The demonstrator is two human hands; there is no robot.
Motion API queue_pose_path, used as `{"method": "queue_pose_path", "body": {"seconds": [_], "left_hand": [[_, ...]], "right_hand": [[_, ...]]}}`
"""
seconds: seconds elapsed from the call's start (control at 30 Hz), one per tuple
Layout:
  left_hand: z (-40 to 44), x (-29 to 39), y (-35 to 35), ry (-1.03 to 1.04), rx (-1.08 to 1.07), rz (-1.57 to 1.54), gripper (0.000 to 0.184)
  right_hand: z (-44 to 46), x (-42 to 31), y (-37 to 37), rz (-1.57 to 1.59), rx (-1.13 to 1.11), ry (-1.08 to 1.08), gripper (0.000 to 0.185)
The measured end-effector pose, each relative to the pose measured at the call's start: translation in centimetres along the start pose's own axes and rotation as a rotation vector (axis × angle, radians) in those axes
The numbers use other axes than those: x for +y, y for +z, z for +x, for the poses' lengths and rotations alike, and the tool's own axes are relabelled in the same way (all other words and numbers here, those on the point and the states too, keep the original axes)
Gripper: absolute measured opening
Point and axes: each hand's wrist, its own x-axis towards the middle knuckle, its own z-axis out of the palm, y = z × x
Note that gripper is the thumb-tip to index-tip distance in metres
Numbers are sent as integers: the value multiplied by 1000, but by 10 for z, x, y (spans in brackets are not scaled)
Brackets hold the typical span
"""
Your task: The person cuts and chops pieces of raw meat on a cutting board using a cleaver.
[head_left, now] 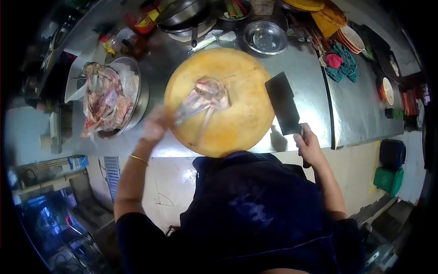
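My right hand (311, 147) is wrapped around the handle of a cleaver (284, 104). Its broad dark blade stands up just past the right edge of a round yellow chopping board (246, 123). On the board lies a piece of raw meat on the bone (209, 97), its thin end stretching toward the lower left. At the board's left edge, close to that thin end, is my left hand (157, 124). Motion smears its fingers, so whether they grip the meat is unclear.
To the left, a large metal bowl (143, 98) holds more raw meat (104, 100) on a plastic bag. Behind the board are a dark pan (182, 13) and a metal basin (265, 37). A green cloth (343, 64) lies on the right-hand part of the steel counter (310, 91).
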Motion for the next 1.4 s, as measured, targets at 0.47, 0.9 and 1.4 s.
{"method": "queue_pose_path", "body": {"seconds": [0.47, 0.9, 1.4], "left_hand": [[31, 62, 89, -170, 89, 235, 20], [-19, 63, 89, -302, 233, 397, 19], [-48, 75, 102, -489, 227, 339, 16]], "right_hand": [[10, 7, 16, -182, 35, -134, 24], [42, -117, 44, -657, -171, -881, 34], [131, -141, 128, -792, -486, -1005, 30]]}}
